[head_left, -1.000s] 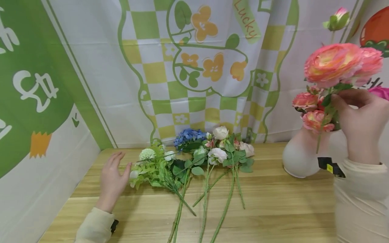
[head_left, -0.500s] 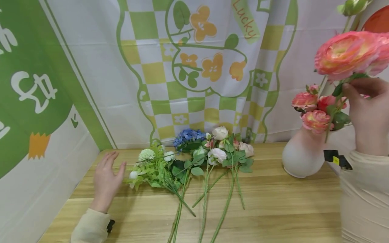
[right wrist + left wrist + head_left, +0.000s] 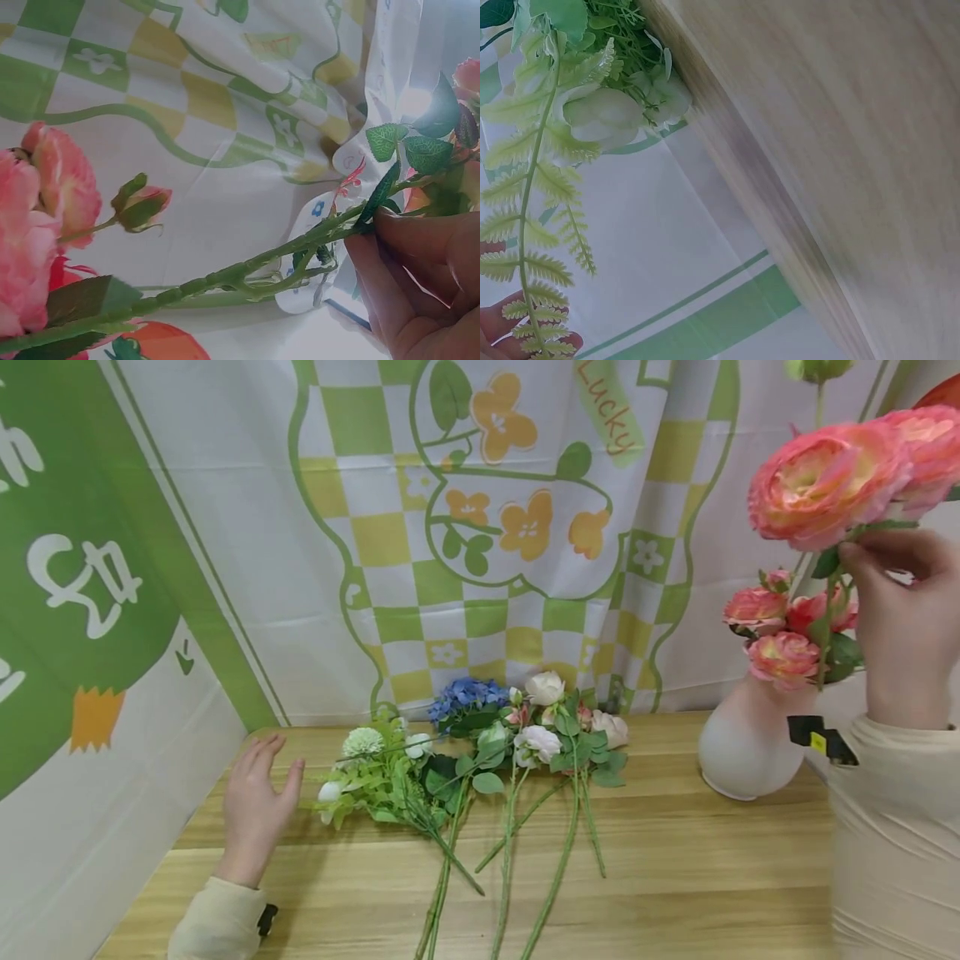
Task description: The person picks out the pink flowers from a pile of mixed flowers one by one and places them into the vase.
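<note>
My right hand (image 3: 911,622) pinches the green stem of a large pink-and-orange artificial flower (image 3: 825,485) between thumb and fingers. In the right wrist view the stem (image 3: 247,270) runs slantwise from the fingertips. Beneath the raised flower stands a white-and-pink vase (image 3: 750,752), with smaller coral flowers (image 3: 783,658) at its mouth; the right hand hides part of this area. At the left, my left hand (image 3: 258,814) holds nothing, its fingers loosely extended beside light-green foliage (image 3: 375,789). A fern frond (image 3: 529,180) hangs before its fingertips in the left wrist view.
Blue hydrangea (image 3: 468,697), a white pompom flower (image 3: 363,742) and pale roses (image 3: 537,745) lie on the wooden table (image 3: 675,877), stems pointing toward me. A printed curtain (image 3: 487,585) hangs close behind the table. White-and-green cloth covers the left side.
My right hand has risen with the large flower, whose stem end is now higher in front of the vase. The left hand has drifted left, farther from the foliage.
</note>
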Demonstrator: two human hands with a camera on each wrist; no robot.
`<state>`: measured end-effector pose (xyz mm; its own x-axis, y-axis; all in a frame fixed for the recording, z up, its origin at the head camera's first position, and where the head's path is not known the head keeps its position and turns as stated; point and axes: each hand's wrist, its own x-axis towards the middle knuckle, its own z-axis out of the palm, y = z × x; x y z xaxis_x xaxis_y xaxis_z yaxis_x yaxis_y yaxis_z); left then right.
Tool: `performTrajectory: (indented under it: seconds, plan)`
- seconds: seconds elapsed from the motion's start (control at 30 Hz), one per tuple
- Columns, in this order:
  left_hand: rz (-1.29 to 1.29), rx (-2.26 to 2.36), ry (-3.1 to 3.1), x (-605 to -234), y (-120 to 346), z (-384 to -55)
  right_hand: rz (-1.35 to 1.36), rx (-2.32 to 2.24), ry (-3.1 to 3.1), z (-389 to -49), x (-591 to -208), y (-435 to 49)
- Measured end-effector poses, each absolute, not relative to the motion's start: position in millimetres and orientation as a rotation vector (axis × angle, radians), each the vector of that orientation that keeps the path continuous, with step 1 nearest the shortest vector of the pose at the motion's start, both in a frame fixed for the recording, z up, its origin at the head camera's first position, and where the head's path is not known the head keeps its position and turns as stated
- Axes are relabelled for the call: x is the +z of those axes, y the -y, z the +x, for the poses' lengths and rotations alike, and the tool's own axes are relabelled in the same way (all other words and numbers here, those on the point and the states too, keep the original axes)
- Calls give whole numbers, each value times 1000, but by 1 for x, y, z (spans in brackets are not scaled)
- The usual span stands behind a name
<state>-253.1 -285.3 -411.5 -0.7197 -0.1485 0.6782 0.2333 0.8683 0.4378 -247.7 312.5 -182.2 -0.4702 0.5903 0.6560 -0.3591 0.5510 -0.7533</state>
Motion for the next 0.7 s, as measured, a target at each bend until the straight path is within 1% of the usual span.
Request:
performTrajectory:
  seconds: [0.13, 0.27, 0.7]
  plan:
    - [-60, -641, 2278, -411, 286, -253, -117, 1106, 1674, -250, -178, -310]
    - [-65, -622, 2267, -410, 286, -254, -110, 1090, 1668, -251, -176, -310]
    - [-75, -628, 2241, -412, 288, -255, -249, 1094, 1738, -256, -190, -324]
